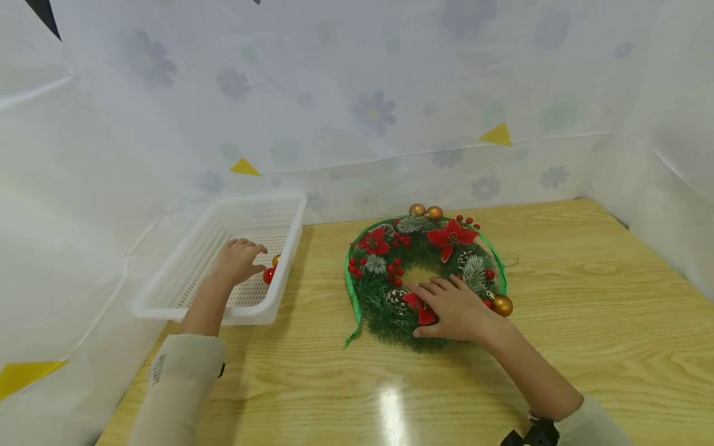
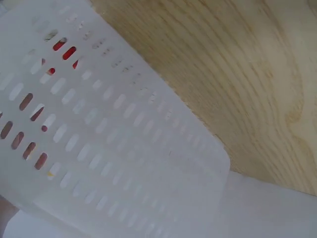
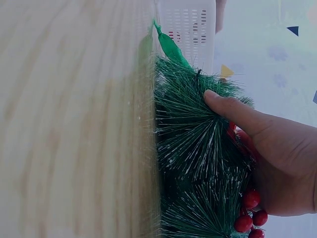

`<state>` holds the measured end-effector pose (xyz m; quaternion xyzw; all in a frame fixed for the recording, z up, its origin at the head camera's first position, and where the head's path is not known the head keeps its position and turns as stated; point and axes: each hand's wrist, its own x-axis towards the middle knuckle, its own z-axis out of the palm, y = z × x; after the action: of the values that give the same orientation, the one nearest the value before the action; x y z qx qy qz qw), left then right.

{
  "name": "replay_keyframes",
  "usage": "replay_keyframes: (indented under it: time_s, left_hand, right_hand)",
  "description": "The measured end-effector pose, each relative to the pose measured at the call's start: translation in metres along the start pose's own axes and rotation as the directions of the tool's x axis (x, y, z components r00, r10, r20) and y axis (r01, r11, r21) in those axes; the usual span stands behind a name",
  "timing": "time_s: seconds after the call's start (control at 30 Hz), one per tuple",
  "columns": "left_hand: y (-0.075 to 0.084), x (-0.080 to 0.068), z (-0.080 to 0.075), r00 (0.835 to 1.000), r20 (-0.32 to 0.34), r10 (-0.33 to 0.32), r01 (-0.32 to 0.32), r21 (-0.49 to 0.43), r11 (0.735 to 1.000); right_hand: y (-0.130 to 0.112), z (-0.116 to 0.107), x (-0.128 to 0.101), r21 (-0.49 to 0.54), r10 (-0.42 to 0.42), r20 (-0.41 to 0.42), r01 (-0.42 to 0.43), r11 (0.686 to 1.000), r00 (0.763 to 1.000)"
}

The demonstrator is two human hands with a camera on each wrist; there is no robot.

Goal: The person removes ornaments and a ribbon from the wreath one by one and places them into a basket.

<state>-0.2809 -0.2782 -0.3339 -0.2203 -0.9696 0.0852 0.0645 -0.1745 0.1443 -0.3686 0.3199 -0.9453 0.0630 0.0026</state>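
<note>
A green Christmas wreath [image 1: 379,303] with red flowers, berries, pine cones and gold balls lies flat on the wooden table [image 1: 586,310]. My right hand [image 1: 454,310] rests on its near side with straight fingers, covering part of a red flower. From the right wrist, the thumb of my right hand [image 3: 277,148] presses into the wreath's needles [image 3: 193,144]. My left hand [image 1: 240,260] is inside a white slotted basket [image 1: 290,204], fingers loosely curled, thumb beside a red ball [image 1: 269,275]. A gold ball [image 1: 276,260] lies just behind it. The left wrist view shows only the basket wall [image 2: 124,148].
The basket stands at the table's left edge against a white flowered curtain [image 1: 374,111] that encloses the table on three sides. A green ribbon [image 1: 352,297] runs round the wreath's left rim. Bare wood stretches to the right and front of the wreath.
</note>
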Motion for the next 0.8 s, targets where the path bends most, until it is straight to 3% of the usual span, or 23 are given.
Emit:
replay_keyframes:
  time_s: [0.13, 0.33, 0.43, 0.57, 0.8]
  left_hand:
    - [0.007, 0.002, -0.017, 0.992, -0.123, 0.006, -0.002, 0.031, 1.000]
    - [0.030, 0.008, -0.042, 0.966, -0.254, 0.058, -0.046, 0.051, 0.998]
    - [0.048, 0.014, -0.051, 0.938, -0.324, 0.124, -0.106, 0.072, 0.992]
    - [0.078, 0.020, -0.055, 0.884, -0.401, 0.241, -0.214, 0.112, 0.970]
    - [0.128, 0.029, -0.048, 0.810, -0.392, 0.435, -0.408, 0.154, 0.900]
  right_hand:
    - [0.000, 0.000, 0.000, -0.006, 0.003, 0.006, -0.003, 1.000, 1.000]
    - [0.000, 0.001, 0.000, -0.011, 0.004, 0.006, -0.004, 1.000, 1.000]
    - [0.001, 0.001, 0.001, -0.010, 0.002, 0.004, -0.002, 1.000, 1.000]
    - [0.001, 0.003, 0.001, -0.004, 0.006, 0.004, -0.006, 1.000, 1.000]
    - [0.002, 0.003, 0.001, 0.001, -0.003, -0.006, 0.003, 1.000, 1.000]
